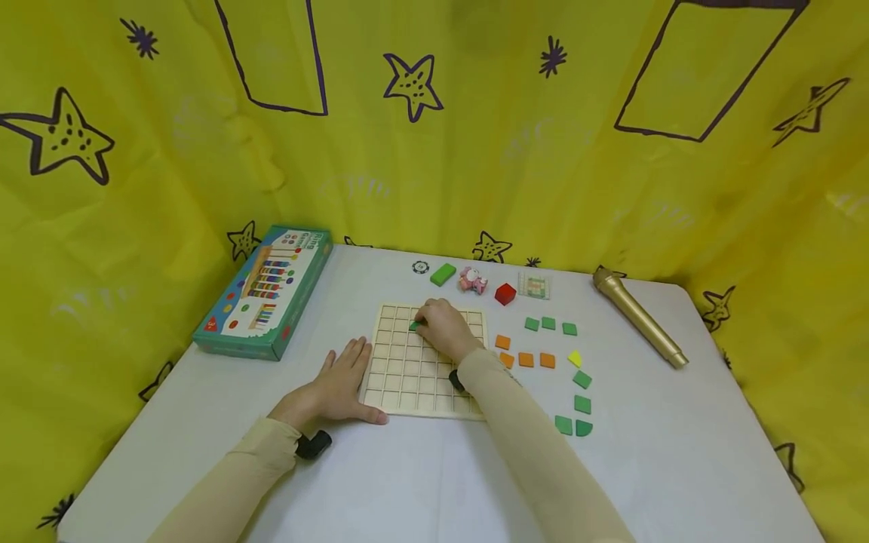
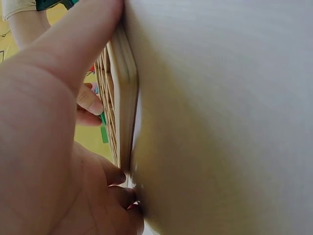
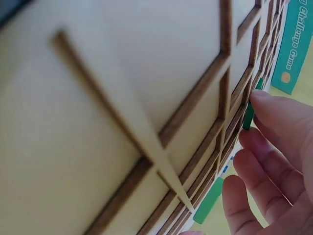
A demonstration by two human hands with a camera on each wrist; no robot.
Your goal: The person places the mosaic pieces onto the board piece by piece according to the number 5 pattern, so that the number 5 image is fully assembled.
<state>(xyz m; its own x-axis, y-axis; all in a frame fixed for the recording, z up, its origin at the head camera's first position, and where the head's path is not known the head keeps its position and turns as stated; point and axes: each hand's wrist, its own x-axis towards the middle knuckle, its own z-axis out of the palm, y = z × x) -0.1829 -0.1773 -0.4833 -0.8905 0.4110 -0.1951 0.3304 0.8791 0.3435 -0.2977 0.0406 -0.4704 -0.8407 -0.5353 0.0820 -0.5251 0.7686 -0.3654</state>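
A pale wooden grid board (image 1: 407,385) lies on the white table, its square cells marked off by raised strips. My right hand (image 1: 444,329) is over the board's far half, pinching a small green tile (image 3: 249,115) between thumb and index finger at the cells. In the head view the fingers partly cover that tile. At the board's left side my left hand (image 1: 342,385) rests on the table with fingers spread. Its thumb lies along the near left corner, and its fingertips are by the left edge of the board.
Right of the board lie several orange tiles (image 1: 526,360), several green tiles (image 1: 582,404) and a yellow triangle (image 1: 575,358). Behind it are a green block (image 1: 443,274), a pink figurine (image 1: 472,280) and a red block (image 1: 505,294). A game box (image 1: 265,294) stands left, a gold microphone (image 1: 641,320) right.
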